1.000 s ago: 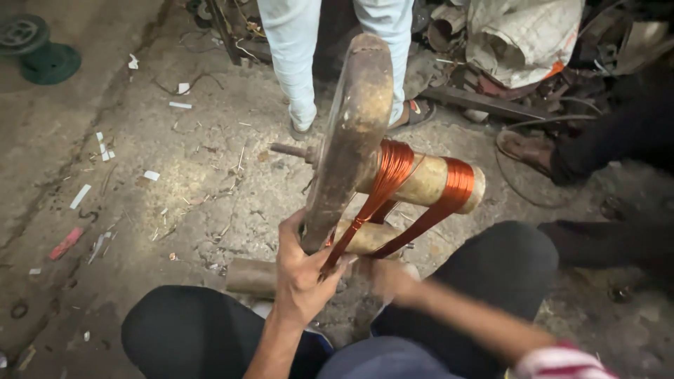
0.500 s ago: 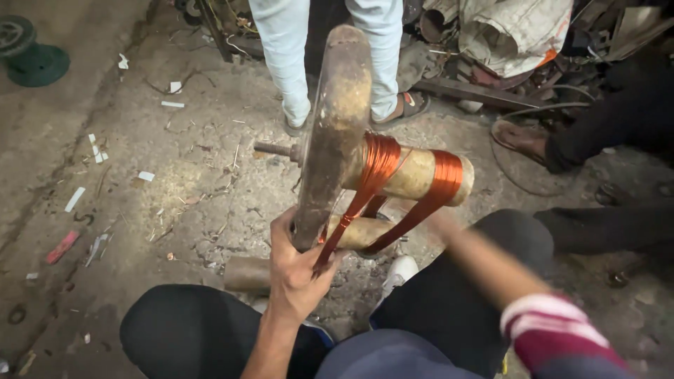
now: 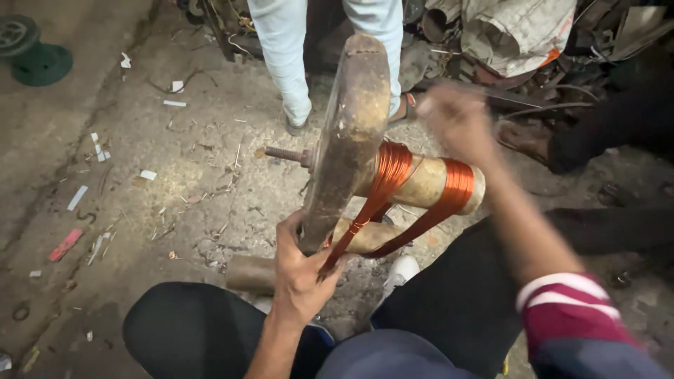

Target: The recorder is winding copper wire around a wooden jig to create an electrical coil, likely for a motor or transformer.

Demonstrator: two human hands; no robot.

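The left hand (image 3: 298,270) grips the lower rim of the wooden disc (image 3: 349,133), pinching the copper wire (image 3: 390,175) wound on the cylindrical former (image 3: 430,184) just right of it. A threaded shaft (image 3: 284,153) projects above the hand. A standing person's legs (image 3: 284,56) block the ground beyond. The right hand (image 3: 456,123), previously low beside the former, is now raised above it, blurred; its grip cannot be determined.

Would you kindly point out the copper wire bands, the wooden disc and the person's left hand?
copper wire bands (image 3: 460,184), head view, on the right band's windings.
wooden disc (image 3: 351,126), head view, on its flat face.
left hand (image 3: 298,270), head view, on its back.
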